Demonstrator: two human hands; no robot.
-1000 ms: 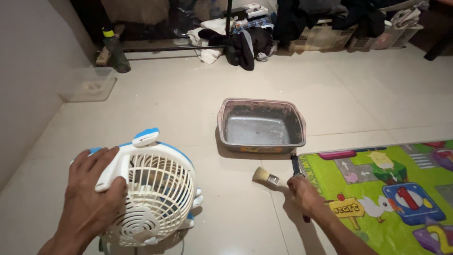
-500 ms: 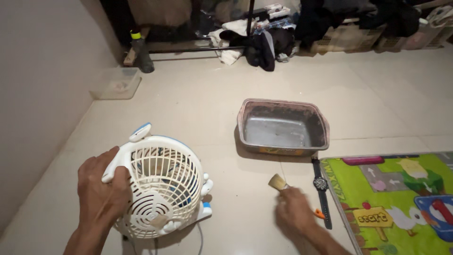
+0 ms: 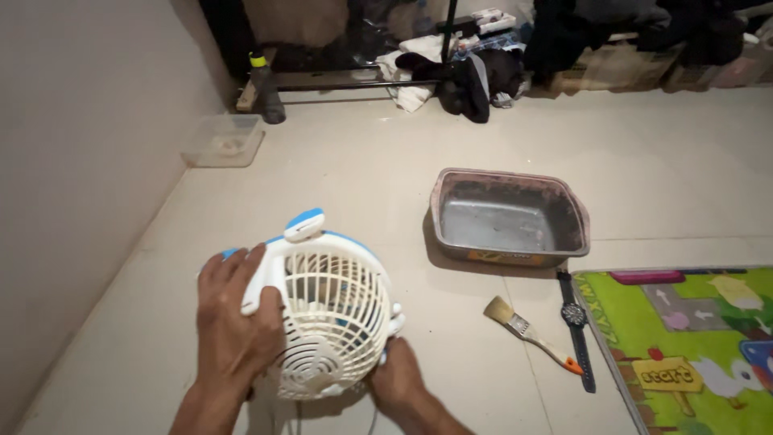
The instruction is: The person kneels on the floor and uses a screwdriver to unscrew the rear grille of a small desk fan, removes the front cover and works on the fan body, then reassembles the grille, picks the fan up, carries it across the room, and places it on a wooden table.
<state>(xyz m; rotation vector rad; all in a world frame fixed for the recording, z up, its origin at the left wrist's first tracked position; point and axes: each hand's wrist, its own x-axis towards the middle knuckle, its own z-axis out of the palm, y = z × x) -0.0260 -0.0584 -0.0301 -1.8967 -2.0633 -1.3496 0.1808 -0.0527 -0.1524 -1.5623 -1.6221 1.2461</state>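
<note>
Small white fan [image 3: 330,318] at lower left of frame, gripped from both sides to steady it: left hand [image 3: 233,322] wrapped over rim, right hand [image 3: 396,379] closed beneath. Paintbrush [image 3: 531,334] lying loose at lower right.

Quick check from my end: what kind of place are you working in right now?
Most likely a room in a home, worked on at floor level. The pale tiled floor carries a bright children's play mat, and dark clothes are heaped by a low rack along the far wall. Both hands grip a small white-and-blue fan.
</note>
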